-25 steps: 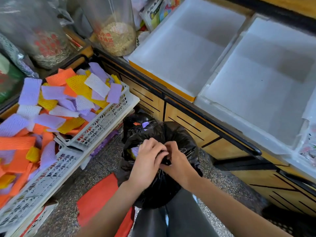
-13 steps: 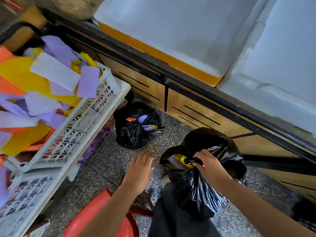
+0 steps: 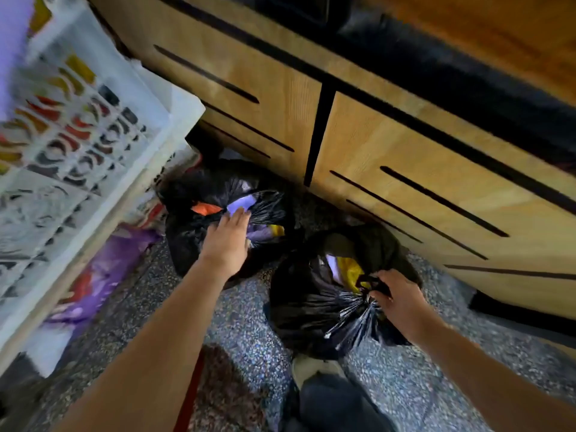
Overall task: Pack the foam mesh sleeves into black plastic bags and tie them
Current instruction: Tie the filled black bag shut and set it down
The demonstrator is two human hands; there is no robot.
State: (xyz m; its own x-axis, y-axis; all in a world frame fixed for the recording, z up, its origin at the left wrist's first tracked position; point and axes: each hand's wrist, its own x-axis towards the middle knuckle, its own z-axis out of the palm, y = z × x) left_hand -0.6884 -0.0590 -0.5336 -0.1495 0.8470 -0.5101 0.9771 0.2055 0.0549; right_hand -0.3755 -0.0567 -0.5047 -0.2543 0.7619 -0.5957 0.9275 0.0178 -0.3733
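The right hand (image 3: 397,299) grips the gathered neck of the near black bag (image 3: 305,310) on the floor (image 3: 243,319), fingers curled tight. At its 10 o'clock, the left hand (image 3: 229,236) rests on the second bag (image 3: 187,241), fingers straight.

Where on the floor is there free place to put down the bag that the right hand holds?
Bare floor lies between the two forearms, below the far bag that the left hand touches. More lies right of the near bag, which the right hand grips, along the cabinet. It is crowded under the crate, where purple material lies.
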